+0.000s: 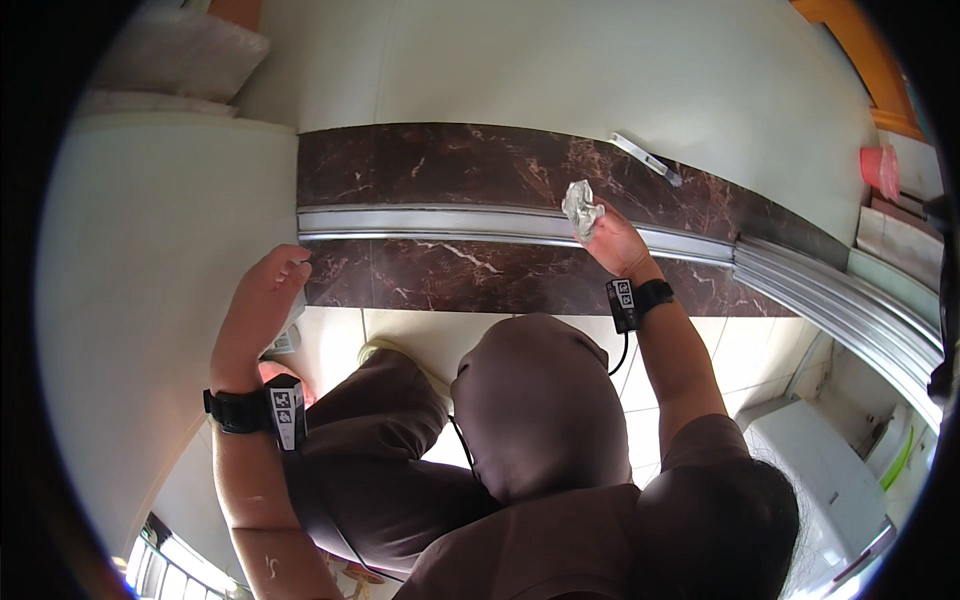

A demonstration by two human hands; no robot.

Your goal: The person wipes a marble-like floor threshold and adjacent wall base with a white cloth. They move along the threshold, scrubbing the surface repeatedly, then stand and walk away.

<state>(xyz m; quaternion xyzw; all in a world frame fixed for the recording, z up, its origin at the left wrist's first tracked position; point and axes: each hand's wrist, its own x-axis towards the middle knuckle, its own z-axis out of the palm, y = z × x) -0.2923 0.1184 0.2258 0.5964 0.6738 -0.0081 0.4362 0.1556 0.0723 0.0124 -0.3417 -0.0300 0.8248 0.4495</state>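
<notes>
My right hand (616, 238) holds a crumpled whitish cloth or tissue (581, 210) over the metal sliding-door track (450, 223). The track runs along a dark red-brown marble sill (450, 165). A small white-handled brush or scraper (643, 157) lies at the sill's far edge, beyond my right hand. My left hand (262, 292) has bent fingers by the pale panel at the left end of the sill; nothing shows in it, though its palm side is partly hidden.
Stacked metal door frames (832, 289) curve away at the right. A white appliance or bin (817, 465) stands at the lower right. A pink cup (879, 171) is at the far right, near orange wooden furniture (877, 67). A pale panel (150, 247) rises at the left.
</notes>
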